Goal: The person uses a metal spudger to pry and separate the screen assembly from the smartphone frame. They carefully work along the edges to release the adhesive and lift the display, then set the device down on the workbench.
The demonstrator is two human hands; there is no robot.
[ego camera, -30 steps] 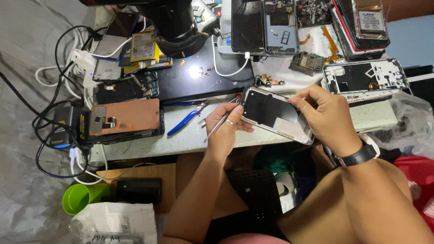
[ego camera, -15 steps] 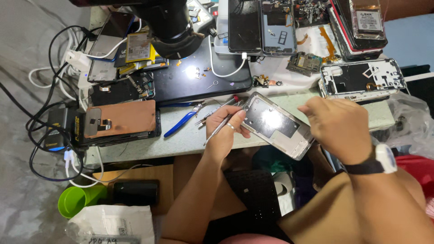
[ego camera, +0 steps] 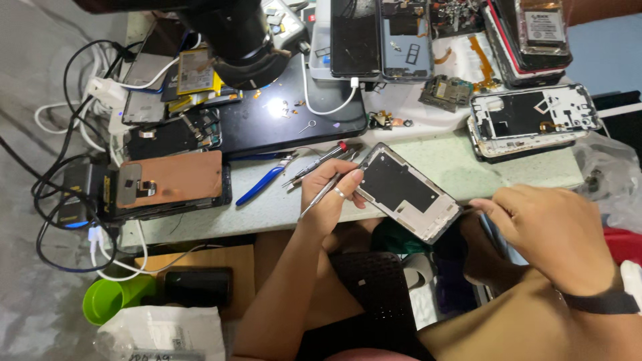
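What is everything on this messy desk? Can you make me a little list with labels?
Left hand: holds the phone frame and a thin metal tool
Phone frame: tilted, inside facing up, at the table's front edge
Right hand: open, just right of the frame, not touching it
Blue-handled pliers: flat on the table, left of the hands
Copper-backed screen panel: lying flat at the left
White opened phone: at the back right
Green cup: below the table, left

Both forearms of the person are bare, without sleeves. The left hand (ego camera: 328,194) wears a thin silver metal ring (ego camera: 340,193) on one of its fingers. The right hand (ego camera: 552,230) has a black wrist strap (ego camera: 602,302) around the wrist, partly visible only.
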